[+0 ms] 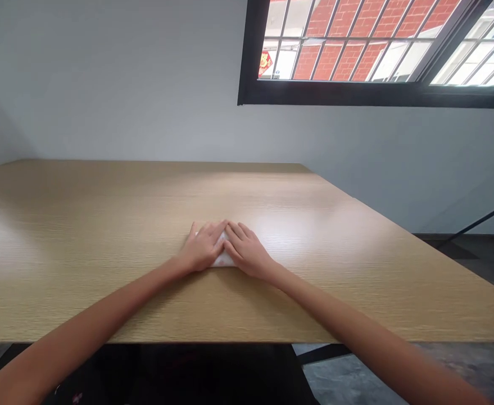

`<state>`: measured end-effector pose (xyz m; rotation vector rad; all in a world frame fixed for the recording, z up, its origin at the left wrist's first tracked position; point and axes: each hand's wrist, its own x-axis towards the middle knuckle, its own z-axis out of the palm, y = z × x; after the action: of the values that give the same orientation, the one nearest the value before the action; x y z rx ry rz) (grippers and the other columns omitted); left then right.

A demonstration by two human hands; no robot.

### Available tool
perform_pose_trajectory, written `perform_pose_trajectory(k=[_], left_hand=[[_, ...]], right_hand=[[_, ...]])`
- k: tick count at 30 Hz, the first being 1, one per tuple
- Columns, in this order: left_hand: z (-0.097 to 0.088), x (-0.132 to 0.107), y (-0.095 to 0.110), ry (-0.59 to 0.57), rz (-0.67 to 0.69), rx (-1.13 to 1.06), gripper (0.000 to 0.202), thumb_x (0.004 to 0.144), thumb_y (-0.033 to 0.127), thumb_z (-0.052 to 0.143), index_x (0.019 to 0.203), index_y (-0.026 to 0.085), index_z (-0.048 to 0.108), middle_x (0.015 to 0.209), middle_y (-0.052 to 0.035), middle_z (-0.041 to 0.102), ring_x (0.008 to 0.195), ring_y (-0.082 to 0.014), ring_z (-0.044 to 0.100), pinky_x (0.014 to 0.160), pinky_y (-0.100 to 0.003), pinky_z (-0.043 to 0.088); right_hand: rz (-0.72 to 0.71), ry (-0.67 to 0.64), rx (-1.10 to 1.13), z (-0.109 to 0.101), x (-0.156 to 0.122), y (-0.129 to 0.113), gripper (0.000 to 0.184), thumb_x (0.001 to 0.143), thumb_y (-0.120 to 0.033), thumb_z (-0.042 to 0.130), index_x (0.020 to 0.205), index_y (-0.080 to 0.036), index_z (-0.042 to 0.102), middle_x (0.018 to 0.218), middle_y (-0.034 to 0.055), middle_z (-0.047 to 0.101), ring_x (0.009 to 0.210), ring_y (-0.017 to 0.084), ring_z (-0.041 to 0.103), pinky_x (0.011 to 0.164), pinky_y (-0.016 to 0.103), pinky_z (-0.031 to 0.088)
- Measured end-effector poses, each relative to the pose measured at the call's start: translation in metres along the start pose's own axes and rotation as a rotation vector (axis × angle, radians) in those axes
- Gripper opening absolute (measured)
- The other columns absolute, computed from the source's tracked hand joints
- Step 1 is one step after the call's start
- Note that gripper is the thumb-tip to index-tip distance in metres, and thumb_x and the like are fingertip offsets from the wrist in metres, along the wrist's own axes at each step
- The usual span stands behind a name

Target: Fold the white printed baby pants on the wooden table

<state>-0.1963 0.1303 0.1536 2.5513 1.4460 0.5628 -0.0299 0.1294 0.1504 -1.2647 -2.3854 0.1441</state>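
A small white folded piece, paper or cloth (222,259), lies on the wooden table (103,236) near its middle. My left hand (202,247) lies flat on its left part, fingers stretched forward. My right hand (247,250) lies flat on its right part, fingers stretched too. The fingertips of both hands meet above the white piece. Most of the piece is hidden under the hands; only a small patch shows between them.
The table's near edge runs across the bottom, its right edge slants toward the back. A pale wall stands behind, with a black-framed window (356,93) at upper right. Dark floor lies to the right.
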Motion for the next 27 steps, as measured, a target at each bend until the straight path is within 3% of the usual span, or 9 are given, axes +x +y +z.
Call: perform_pose_trajectory(k=[2, 4, 7, 9, 12, 17, 22, 27], left_hand=[[0.000, 0.001, -0.014, -0.067, -0.068, -0.105, 0.051, 0.090, 0.043, 0.028, 0.138, 0.026, 0.023, 0.143, -0.0031, 0.028, 0.130, -0.0268, 0.022, 0.103, -0.057, 0.000], [-0.002, 0.000, -0.029, -0.053, -0.111, -0.255, 0.051, 0.089, 0.045, 0.030, 0.136, 0.026, 0.029, 0.140, -0.0018, 0.032, 0.130, -0.0253, 0.023, 0.105, -0.053, 0.001], [-0.006, -0.003, -0.043, 0.003, -0.132, -0.426, 0.049, 0.086, 0.044, 0.037, 0.130, 0.024, 0.041, 0.135, -0.0024, 0.041, 0.125, -0.0231, 0.032, 0.107, -0.043, 0.014], [-0.007, -0.006, -0.046, 0.021, -0.146, -0.484, 0.049, 0.084, 0.044, 0.039, 0.126, 0.021, 0.045, 0.131, -0.0042, 0.046, 0.119, -0.0227, 0.041, 0.101, -0.037, 0.029], [-0.008, -0.018, -0.038, 0.035, -0.172, -0.592, 0.046, 0.081, 0.042, 0.043, 0.120, 0.018, 0.050, 0.118, -0.0062, 0.056, 0.103, -0.0222, 0.054, 0.086, -0.032, 0.044], [-0.014, -0.061, -0.004, 0.078, -0.273, -0.819, 0.035, 0.076, 0.040, 0.055, 0.104, 0.018, 0.056, 0.103, -0.0056, 0.060, 0.096, -0.0214, 0.056, 0.084, -0.031, 0.044], [-0.020, -0.097, 0.028, 0.036, -0.346, -0.610, 0.033, 0.077, 0.043, 0.055, 0.102, 0.021, 0.058, 0.096, -0.0044, 0.056, 0.093, -0.0206, 0.052, 0.083, -0.033, 0.042], [-0.023, -0.100, 0.027, 0.036, -0.340, -0.534, 0.023, 0.081, 0.028, 0.043, 0.099, 0.023, 0.057, 0.103, -0.0045, 0.050, 0.102, -0.0208, 0.047, 0.088, -0.035, 0.041]], right_hand=[[0.062, -0.045, 0.152, 0.002, -0.003, 0.014, 0.055, 0.088, -0.034, 0.028, 0.137, -0.008, 0.027, 0.141, 0.0113, 0.024, 0.130, 0.025, 0.020, 0.107, 0.044, 0.018], [0.197, -0.021, 0.359, -0.001, -0.008, 0.025, 0.058, 0.087, -0.038, 0.026, 0.137, -0.008, 0.025, 0.141, 0.0115, 0.023, 0.130, 0.023, 0.020, 0.108, 0.040, 0.018], [0.366, 0.066, 0.684, -0.011, -0.019, 0.027, 0.053, 0.082, -0.036, 0.032, 0.130, -0.013, 0.036, 0.132, 0.0092, 0.039, 0.123, 0.021, 0.035, 0.103, 0.036, 0.029], [0.342, 0.051, 0.826, -0.017, -0.026, 0.022, 0.052, 0.075, -0.031, 0.040, 0.124, -0.016, 0.041, 0.119, 0.0076, 0.051, 0.108, 0.021, 0.048, 0.092, 0.035, 0.040], [0.297, 0.034, 0.853, -0.018, -0.032, 0.016, 0.059, 0.069, -0.026, 0.045, 0.126, -0.016, 0.038, 0.110, 0.0065, 0.055, 0.096, 0.020, 0.053, 0.084, 0.032, 0.043], [0.396, 0.128, 0.753, -0.007, -0.020, 0.022, 0.055, 0.073, -0.027, 0.040, 0.126, -0.012, 0.040, 0.125, 0.0076, 0.047, 0.113, 0.019, 0.043, 0.100, 0.033, 0.030], [0.388, 0.152, 0.844, 0.004, 0.002, 0.009, 0.038, 0.077, -0.023, 0.032, 0.106, -0.015, 0.054, 0.115, 0.0053, 0.054, 0.108, 0.017, 0.047, 0.096, 0.031, 0.034], [0.301, 0.102, 0.816, 0.008, 0.011, -0.008, 0.036, 0.080, -0.022, 0.028, 0.102, -0.015, 0.056, 0.108, 0.0048, 0.057, 0.099, 0.016, 0.050, 0.089, 0.030, 0.038]])
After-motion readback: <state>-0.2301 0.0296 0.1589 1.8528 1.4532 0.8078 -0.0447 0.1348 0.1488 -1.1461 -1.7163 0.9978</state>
